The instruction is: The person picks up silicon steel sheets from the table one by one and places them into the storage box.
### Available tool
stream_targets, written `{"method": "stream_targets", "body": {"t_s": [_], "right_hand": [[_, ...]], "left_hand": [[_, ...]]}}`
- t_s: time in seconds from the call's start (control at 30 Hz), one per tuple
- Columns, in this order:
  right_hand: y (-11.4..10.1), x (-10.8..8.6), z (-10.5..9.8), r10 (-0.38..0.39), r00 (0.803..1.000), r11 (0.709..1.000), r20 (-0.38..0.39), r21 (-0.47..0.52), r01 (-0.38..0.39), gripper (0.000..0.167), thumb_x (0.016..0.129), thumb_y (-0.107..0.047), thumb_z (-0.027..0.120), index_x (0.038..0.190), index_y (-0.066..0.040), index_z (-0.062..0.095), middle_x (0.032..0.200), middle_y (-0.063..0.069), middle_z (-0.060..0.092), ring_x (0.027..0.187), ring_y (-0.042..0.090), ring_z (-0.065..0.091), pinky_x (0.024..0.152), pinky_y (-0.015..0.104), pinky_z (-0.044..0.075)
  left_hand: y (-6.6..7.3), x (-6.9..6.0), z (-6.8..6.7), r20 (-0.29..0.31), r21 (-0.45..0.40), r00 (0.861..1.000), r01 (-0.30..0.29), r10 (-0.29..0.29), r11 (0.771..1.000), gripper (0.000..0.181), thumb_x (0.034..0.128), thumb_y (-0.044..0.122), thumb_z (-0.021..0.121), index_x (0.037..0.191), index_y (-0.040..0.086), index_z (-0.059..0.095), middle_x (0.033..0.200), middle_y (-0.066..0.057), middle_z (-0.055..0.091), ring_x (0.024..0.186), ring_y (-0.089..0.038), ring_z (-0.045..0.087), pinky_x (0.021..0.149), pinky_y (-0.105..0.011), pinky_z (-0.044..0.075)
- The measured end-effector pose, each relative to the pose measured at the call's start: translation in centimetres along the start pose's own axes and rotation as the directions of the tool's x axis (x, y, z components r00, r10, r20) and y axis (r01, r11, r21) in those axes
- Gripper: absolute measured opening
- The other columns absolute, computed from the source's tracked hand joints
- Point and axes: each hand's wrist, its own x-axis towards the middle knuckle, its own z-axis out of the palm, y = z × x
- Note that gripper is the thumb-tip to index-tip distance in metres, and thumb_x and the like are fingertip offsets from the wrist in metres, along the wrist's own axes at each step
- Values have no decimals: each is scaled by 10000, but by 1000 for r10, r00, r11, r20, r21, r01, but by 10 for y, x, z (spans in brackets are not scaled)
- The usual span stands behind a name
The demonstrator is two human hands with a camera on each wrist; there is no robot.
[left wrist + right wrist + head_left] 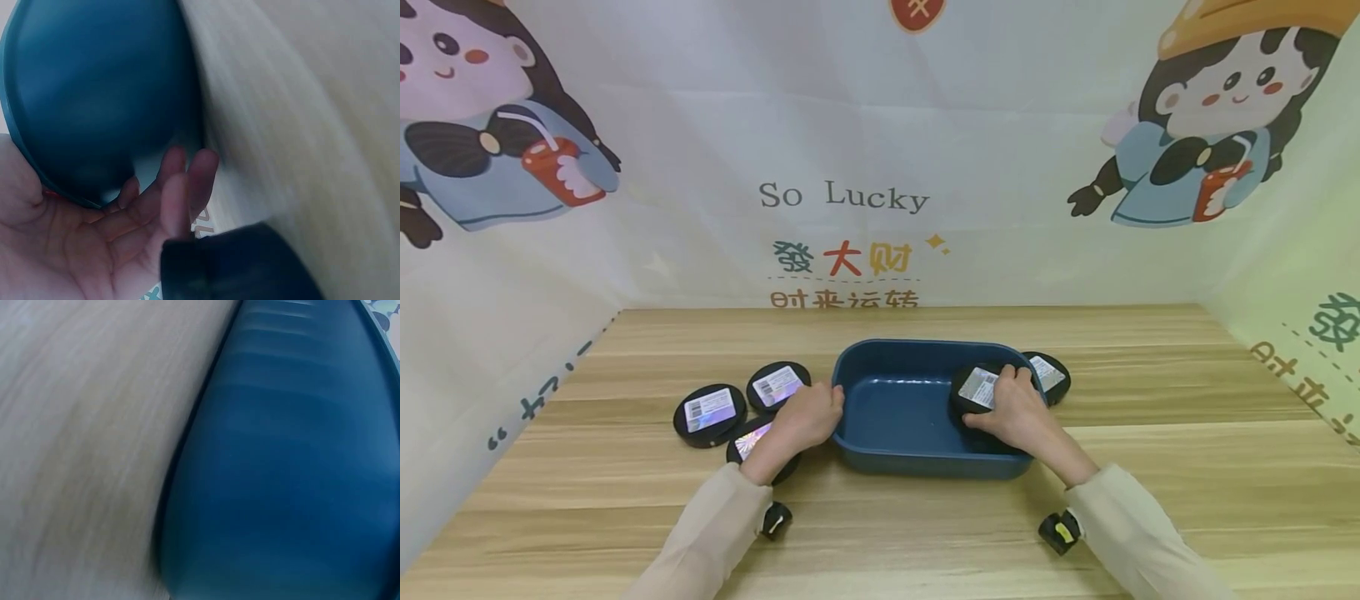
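Pinching a black disc in the right grip, inside the right end of the blue bin. Clamping the bin's left rim in the left grip, probably to steady it. Seeing three labelled discs left on the tabletop, plus a lone disc by the far right corner, likely grouped for short reach.

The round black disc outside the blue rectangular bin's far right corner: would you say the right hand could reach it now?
Probably not yet: the right hand grips another round black disc, with the wall of the bin between its fingers and the outside disc.
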Motion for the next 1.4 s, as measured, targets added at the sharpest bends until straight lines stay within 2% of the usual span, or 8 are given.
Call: {"method": "stream_targets", "body": {"t_s": [0.2, 0.4, 0.6, 0.87, 1.2, 1.4], "right_hand": [[-1, 0, 2, 4, 1000, 1000, 15, -19, -4, 681, 662, -295, 751, 976, 215, 427, 888, 306, 443, 710, 309, 501, 654, 433, 466], [-3, -1, 2, 10, 1000, 1000, 10, -19, -10, 661, 658, -284, 754, 957, 209, 431, 866, 289, 434, 689, 304, 499, 639, 424, 463], [-5, -3, 2, 41, 999, 999, 25, -24, -41, 700, 662, -284, 754, 994, 231, 414, 892, 296, 414, 667, 306, 516, 616, 421, 467], [-10, -4, 0, 45, 998, 995, 38, -91, -41, 779, 673, -305, 744, 1054, 266, 376, 889, 299, 427, 640, 290, 518, 551, 408, 467], [-10, -5, 0, 16, 999, 993, 29, -122, -12, 765, 677, -312, 742, 1031, 265, 387, 873, 313, 440, 662, 296, 513, 572, 417, 473], [-9, -5, 1, 1, 1000, 993, 13, -116, 1, 801, 674, -304, 749, 1074, 267, 354, 886, 346, 445, 673, 319, 527, 601, 427, 478]], "left_hand": [[0, 0, 0, -1, -2, 1000, -14, 14, 1000, 312, 923, 162, 339, 894, -41, 574, 870, -217, 614, 819, -347, 591, 694, -445, 442], [0, 1, 0, 9, -6, 1000, -3, 3, 1000, 309, 926, 167, 339, 895, -36, 571, 843, -199, 608, 772, -314, 582, 663, -425, 441], [0, 0, 0, 4, -4, 1000, 1, -1, 1000, 310, 925, 167, 341, 886, -34, 574, 862, -216, 612, 784, -324, 587, 666, -431, 443], [-1, 0, 2, 4, -6, 1000, 0, 0, 1000, 308, 925, 166, 339, 922, -35, 571, 889, -223, 613, 820, -341, 589, 681, -444, 442], [0, 0, 0, 2, -6, 1000, 3, -3, 1000, 318, 926, 172, 337, 935, -37, 576, 918, -234, 614, 852, -361, 588, 698, -456, 442], [0, 0, 0, 5, -10, 1000, 6, -6, 1000, 315, 925, 170, 335, 923, -32, 576, 901, -222, 615, 826, -345, 587, 683, -445, 442]]}}
